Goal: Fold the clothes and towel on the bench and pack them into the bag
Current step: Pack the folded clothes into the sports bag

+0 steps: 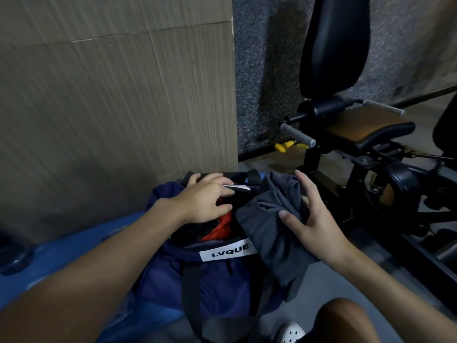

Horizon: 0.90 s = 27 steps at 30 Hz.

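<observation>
A navy duffel bag (217, 283) with a white LVQUE label stands open below me, black straps down its front. Inside it show an orange-red garment (221, 229) and something dark. My left hand (202, 199) lies over the bag's far rim, fingers bent on the black edge by a white tag. My right hand (314, 219) holds a bundled grey garment (267, 219) at the bag's right side, thumb on top of the cloth, fingers around its far side. The grey cloth hangs partly over the bag's right edge.
A blue bench surface (61, 253) runs at lower left under my left forearm. A tall beige wood-grain panel (111, 95) rises behind the bag. A black gym machine (358, 134) with grey handles stands to the right. My knee (346, 320) and a white shoe (290, 332) sit at the bottom.
</observation>
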Motion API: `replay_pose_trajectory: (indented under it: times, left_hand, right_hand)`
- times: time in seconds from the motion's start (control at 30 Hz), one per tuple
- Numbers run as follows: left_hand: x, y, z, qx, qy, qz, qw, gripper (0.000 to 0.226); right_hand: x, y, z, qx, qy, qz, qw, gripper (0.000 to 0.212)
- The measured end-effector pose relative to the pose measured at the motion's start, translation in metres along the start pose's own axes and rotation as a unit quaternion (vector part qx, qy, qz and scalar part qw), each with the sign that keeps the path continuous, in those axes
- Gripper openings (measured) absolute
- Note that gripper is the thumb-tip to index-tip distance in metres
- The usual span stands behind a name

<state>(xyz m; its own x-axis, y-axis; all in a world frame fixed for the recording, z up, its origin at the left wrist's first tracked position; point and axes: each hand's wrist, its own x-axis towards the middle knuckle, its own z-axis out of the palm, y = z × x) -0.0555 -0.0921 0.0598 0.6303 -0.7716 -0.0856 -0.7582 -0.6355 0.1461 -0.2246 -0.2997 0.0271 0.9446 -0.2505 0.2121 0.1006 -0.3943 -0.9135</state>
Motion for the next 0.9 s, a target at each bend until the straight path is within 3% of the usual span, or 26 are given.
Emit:
replay_pose_trajectory:
  times: [0.27,0.4,0.5,0.63,0.83,0.9]
  left_hand:
    - [0.008,0.000,-0.008,-0.024,0.038,-0.016,0.999,0.060]
    - [0.013,-0.005,-0.013,-0.040,0.058,-0.018,0.997,0.069]
    - [0.018,-0.007,-0.021,-0.056,0.080,-0.019,0.995,0.084]
    - [0.020,-0.003,-0.032,-0.076,0.093,-0.023,0.993,0.076]
    - [0.021,-0.006,-0.038,-0.112,0.110,-0.004,0.988,0.081]
    - [0.020,-0.007,-0.039,-0.123,0.114,0.008,0.986,0.076]
  right_hand:
    - [0.012,0.002,0.011,0.003,0.022,-0.035,0.999,0.073]
    - [0.023,0.012,0.031,0.032,0.027,-0.016,0.999,0.051]
    - [0.032,0.022,0.051,0.080,0.037,0.072,0.994,0.029]
    - [0.051,0.019,0.073,0.189,0.077,0.184,0.961,0.024]
    - [0.086,0.026,0.096,0.165,0.081,0.144,0.972,0.023]
    - [0.095,0.036,0.100,0.161,0.102,0.174,0.966,0.026]
